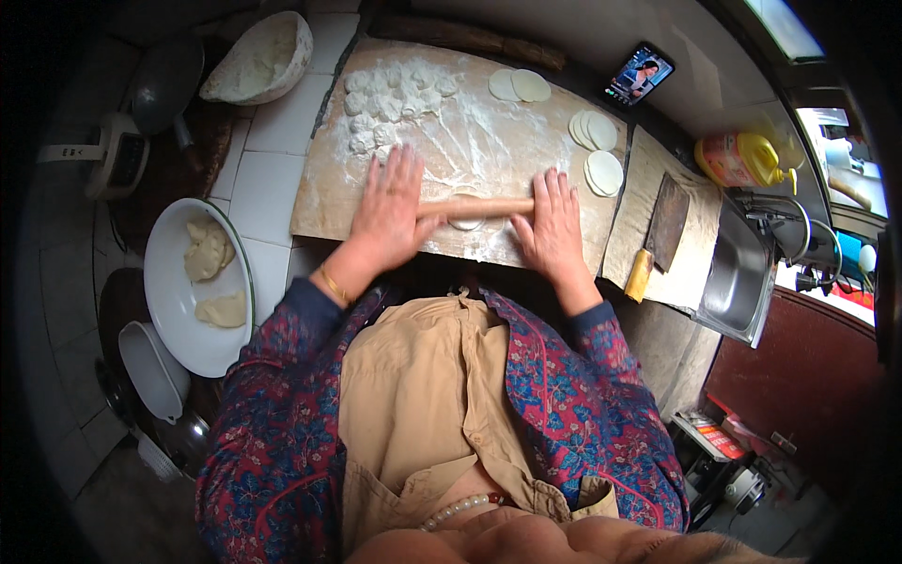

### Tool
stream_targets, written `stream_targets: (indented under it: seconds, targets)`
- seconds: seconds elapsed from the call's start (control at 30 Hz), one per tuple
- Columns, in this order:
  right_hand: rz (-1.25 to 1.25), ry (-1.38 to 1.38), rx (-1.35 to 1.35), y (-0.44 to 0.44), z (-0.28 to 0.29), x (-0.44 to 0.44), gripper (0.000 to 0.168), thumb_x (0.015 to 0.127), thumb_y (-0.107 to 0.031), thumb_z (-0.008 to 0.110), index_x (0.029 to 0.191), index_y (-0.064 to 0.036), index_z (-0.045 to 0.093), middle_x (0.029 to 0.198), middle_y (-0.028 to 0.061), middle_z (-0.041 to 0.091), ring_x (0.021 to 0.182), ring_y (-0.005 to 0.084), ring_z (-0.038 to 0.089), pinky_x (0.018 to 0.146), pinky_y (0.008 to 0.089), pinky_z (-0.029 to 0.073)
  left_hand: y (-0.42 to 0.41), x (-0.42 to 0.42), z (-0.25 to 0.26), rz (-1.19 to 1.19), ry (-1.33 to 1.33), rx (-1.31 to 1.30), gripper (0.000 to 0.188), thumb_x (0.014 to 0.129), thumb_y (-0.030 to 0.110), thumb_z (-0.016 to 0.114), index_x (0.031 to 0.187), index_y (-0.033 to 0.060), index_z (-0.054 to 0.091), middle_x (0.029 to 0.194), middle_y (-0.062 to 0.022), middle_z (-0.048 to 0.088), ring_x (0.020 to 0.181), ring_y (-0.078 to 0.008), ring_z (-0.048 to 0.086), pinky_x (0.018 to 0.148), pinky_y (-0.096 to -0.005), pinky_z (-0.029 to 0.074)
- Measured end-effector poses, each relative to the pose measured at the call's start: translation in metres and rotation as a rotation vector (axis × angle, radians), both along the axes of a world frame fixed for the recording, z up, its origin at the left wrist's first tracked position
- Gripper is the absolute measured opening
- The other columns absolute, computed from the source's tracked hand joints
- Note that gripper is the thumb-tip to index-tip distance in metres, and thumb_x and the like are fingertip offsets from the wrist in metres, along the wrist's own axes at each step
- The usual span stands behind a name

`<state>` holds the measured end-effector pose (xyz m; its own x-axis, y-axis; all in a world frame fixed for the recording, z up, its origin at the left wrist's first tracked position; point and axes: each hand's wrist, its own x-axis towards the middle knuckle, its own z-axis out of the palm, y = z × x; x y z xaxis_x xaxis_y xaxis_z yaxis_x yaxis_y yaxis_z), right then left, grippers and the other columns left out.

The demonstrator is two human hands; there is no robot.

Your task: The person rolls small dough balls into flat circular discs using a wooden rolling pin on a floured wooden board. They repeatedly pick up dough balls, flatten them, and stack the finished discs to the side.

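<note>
A wooden rolling pin (493,207) lies across a small dough round (466,223), which shows above and below it. My left hand (391,211) presses on the pin's left end and my right hand (553,222) on its right end, fingers stretched forward. Beneath them is a floured wooden board (324,190). Floury dough pieces (394,92) cluster at its far left. Thin rolled dough rounds overlap in groups along the far and right side: one pair (530,85), a stack (600,132) and another stack (604,173).
A white basin (158,282) holding dough lumps (209,250) stands left, with a flour bowl (289,77) farther back. To the right, a cleaver (667,218) rests on a second board (634,183), beside a steel sink (736,282). A phone (639,74) and yellow jug (743,161) stand behind.
</note>
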<state>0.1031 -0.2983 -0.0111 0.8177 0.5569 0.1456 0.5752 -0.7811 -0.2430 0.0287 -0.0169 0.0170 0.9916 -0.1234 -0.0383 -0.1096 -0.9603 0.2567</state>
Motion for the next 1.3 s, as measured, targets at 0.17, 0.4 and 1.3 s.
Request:
stream_targets:
  seconds: [0.17, 0.4, 1.3]
  targets:
    - [-0.011, -0.032, -0.038, 0.009, 0.019, -0.008, 0.081, 0.089, -0.048, 0.062, 0.147, 0.002, 0.036, 0.156, 0.0255, 0.030, 0.147, 0.0407, 0.022, 0.120, 0.0543, 0.014, 0.004, -0.021, -0.027, -0.017, -0.079, -0.097, 0.091, 0.093, 0.053, 0.051, 0.153, -0.0057, 0.018, 0.161, -0.0269, 0.012, 0.151, -0.0413, 0.008, 0.122, -0.0542, 0.007]
    - [-0.005, 0.043, -0.006, 0.007, 0.000, 0.009, 0.078, 0.091, -0.045, 0.061, 0.149, -0.001, 0.034, 0.157, 0.0244, 0.029, 0.148, 0.0409, 0.022, 0.120, 0.0534, 0.012, 0.001, 0.005, 0.000, 0.029, 0.022, 0.015, 0.090, 0.091, 0.049, 0.056, 0.152, -0.0071, 0.020, 0.161, -0.0271, 0.015, 0.151, -0.0399, 0.011, 0.122, -0.0525, 0.007]
    - [0.022, -0.015, 0.021, -0.004, -0.001, -0.008, 0.081, 0.087, -0.046, 0.065, 0.146, 0.002, 0.038, 0.153, 0.0276, 0.032, 0.144, 0.0435, 0.026, 0.118, 0.0558, 0.018, -0.011, -0.023, -0.003, -0.031, -0.003, -0.037, 0.092, 0.091, 0.053, 0.054, 0.151, -0.0094, 0.022, 0.161, -0.0278, 0.013, 0.151, -0.0406, 0.009, 0.121, -0.0547, 0.006]
